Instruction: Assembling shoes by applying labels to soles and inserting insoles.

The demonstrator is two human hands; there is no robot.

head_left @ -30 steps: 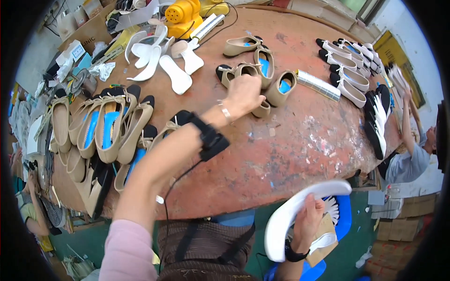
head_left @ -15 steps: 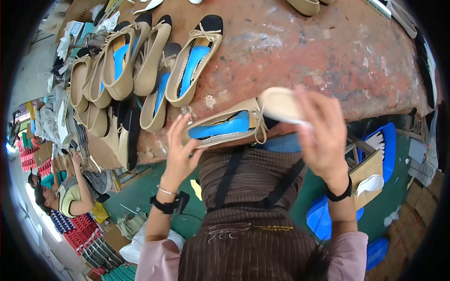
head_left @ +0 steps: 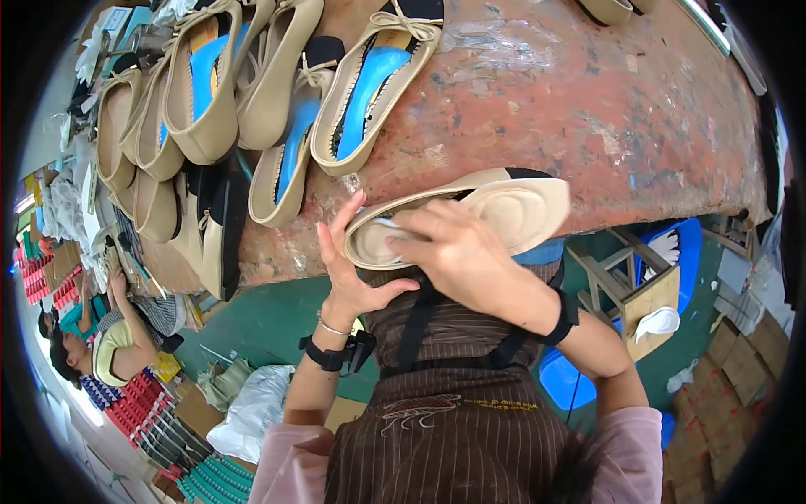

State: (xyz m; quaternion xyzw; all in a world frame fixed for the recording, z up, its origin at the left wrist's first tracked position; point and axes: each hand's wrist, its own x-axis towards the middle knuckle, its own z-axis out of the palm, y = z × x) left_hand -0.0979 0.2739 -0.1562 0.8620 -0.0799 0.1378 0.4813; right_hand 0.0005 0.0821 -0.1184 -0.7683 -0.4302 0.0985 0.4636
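A beige ballet flat (head_left: 473,182) with a black toe lies sideways at the table's near edge, its toe to the right. My right hand (head_left: 457,252) is closed on a beige padded insole (head_left: 520,214) that lies over the shoe. The insole's heel end is down inside the shoe's heel, while its broad front end covers the toe area and the bow. My left hand (head_left: 340,265) is spread around the back of the heel, thumb stretched along the near side, fingers on the far side. My right fingertips are partly hidden behind the hand.
Several beige flats (head_left: 201,92) with black toes and blue strips inside stand at the left on the worn red table (head_left: 638,126). Right of me is a wooden stool (head_left: 651,307) with a white piece on it, beside a blue bin (head_left: 693,260). A co-worker (head_left: 92,353) sits far left.
My right hand has moved left and down with the insole, from above the toe to over the shoe's opening. The insole's heel end has entered the shoe. My left hand remains at the heel.
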